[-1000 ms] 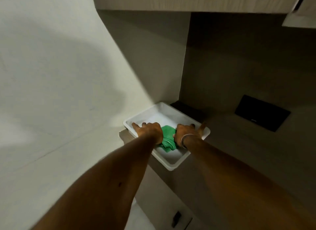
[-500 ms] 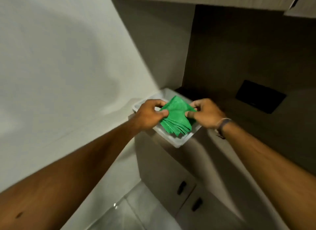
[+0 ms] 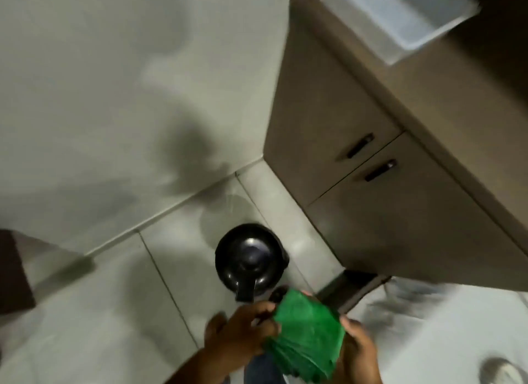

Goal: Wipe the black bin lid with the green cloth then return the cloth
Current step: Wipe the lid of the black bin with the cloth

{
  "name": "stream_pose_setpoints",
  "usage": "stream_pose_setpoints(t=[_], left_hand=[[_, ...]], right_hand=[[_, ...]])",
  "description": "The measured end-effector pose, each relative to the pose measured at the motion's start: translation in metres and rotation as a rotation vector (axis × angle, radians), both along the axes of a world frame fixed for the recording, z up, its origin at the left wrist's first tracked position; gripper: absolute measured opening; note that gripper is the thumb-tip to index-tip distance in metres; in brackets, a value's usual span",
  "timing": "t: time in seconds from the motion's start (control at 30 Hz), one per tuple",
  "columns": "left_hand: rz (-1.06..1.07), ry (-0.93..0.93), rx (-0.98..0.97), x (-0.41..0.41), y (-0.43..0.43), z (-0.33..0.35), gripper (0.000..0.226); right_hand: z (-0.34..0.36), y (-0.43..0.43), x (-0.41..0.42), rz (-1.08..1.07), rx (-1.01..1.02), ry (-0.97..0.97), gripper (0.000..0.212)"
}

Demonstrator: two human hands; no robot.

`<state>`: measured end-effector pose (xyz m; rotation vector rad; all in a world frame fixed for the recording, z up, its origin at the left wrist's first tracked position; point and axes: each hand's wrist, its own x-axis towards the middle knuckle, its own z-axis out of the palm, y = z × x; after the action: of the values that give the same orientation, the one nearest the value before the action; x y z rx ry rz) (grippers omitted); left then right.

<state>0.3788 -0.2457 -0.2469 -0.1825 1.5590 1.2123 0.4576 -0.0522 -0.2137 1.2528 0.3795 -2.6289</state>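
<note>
Two hands: both of mine are on the cloth (image 3: 310, 333), low in the view, just nearer me than the bin.
Left hand (image 3: 243, 330): fingers curled round the cloth's left edge, thumb on top, pinching it.
Right hand (image 3: 357, 352): closed on the cloth's right edge, fingers tucked under the folds.
Cloth: green, folded into several layers that fan out toward me; held in the air between my hands, not touching the bin.
Bin lid (image 3: 250, 256): black, round, glossy, domed, with a highlight near its middle; it sits shut on the bin, which stands on the floor (image 3: 177, 269).
Pedal (image 3: 245, 290): black, sticking out from the bin's near side, just beyond my left hand.
Cabinet (image 3: 371, 160): right of the bin, brown, two doors with dark handles.
Tray (image 3: 405, 15): white, on the desk (image 3: 445, 97) above the cabinet, far beyond the bin, at the top right.
Wall (image 3: 114, 83): pale, behind and left of the bin, with blurred shadows on it.
Shoe (image 3: 501, 369): pale and blurred, far right of the bin, at the bottom edge.
</note>
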Motion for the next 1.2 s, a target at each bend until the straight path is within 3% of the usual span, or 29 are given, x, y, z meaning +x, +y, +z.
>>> stream_pose_setpoints(t=[0.03, 0.07, 0.1, 0.13, 0.17, 0.2, 0.23, 0.27, 0.33, 0.43, 0.5, 0.57, 0.63, 0.73, 0.83, 0.9, 1.07, 1.2], left_hand=[[-0.046, 0.040, -0.021, 0.019, -0.012, -0.020, 0.036], [-0.045, 0.050, -0.045, 0.033, -0.021, -0.041, 0.029], [-0.032, 0.087, -0.042, 0.041, -0.026, -0.054, 0.034], [0.019, 0.094, -0.063, 0.046, -0.028, -0.067, 0.039], [0.050, 0.073, -0.085, 0.048, -0.028, -0.084, 0.036], [0.063, 0.074, -0.085, 0.049, -0.029, -0.105, 0.036], [0.038, 0.133, -0.089, 0.048, -0.031, -0.125, 0.039], [0.006, 0.205, -0.110, 0.045, -0.034, -0.150, 0.041], [0.062, 0.305, -0.237, 0.034, -0.042, -0.203, 0.046], [0.277, 0.449, -0.452, 0.019, -0.051, -0.281, 0.100], [0.229, 0.466, -0.585, 0.006, -0.055, -0.328, 0.139], [0.116, 0.422, -0.622, -0.005, -0.052, -0.370, 0.171], [0.091, 0.402, -0.621, -0.009, -0.043, -0.401, 0.190], [0.083, 0.391, -0.614, -0.003, -0.029, -0.432, 0.197], [0.135, 0.362, -0.607, 0.007, -0.021, -0.448, 0.200], [0.173, 0.359, -0.604, 0.011, -0.018, -0.455, 0.199], [0.204, 0.370, -0.585, 0.014, -0.018, -0.465, 0.195], [0.236, 0.394, -0.563, 0.014, -0.018, -0.464, 0.192]], right_hand=[[-0.030, -0.003, 0.013, -0.107, -0.347, 0.056, 0.065], [-0.043, -0.020, 0.020, 0.035, -0.037, -0.127, 0.108], [-0.076, -0.023, 0.038, 0.037, -0.095, -0.101, 0.041], [-0.092, -0.029, 0.051, 0.235, 0.137, -0.225, 0.089], [-0.117, -0.039, 0.056, 0.189, 0.164, -0.367, 0.069], [-0.128, -0.045, 0.054, 0.216, 0.122, -0.229, 0.081], [-0.143, -0.051, 0.047, 0.217, 0.093, -0.351, 0.085], [-0.162, -0.055, 0.037, 0.215, 0.101, -0.314, 0.085], [-0.203, -0.048, 0.021, 0.286, 0.162, -0.304, 0.069], [-0.266, -0.043, -0.018, 0.372, 0.376, -0.247, 0.046], [-0.308, -0.041, -0.057, 0.446, 0.673, -0.122, 0.040], [-0.347, -0.036, -0.100, 0.529, 0.972, 0.048, 0.047], [-0.379, -0.033, -0.138, 0.648, 1.296, 0.158, 0.056], [-0.423, -0.033, -0.169, 0.946, 1.822, 0.197, 0.072], [-0.458, -0.040, -0.171, 1.351, 2.117, 0.218, 0.084], [-0.475, -0.047, -0.165, 1.399, 2.293, 0.208, 0.076], [-0.484, -0.061, -0.172, 1.266, 2.393, 0.203, 0.068], [-0.482, -0.079, -0.200, 1.371, 2.397, 0.447, 0.061]])
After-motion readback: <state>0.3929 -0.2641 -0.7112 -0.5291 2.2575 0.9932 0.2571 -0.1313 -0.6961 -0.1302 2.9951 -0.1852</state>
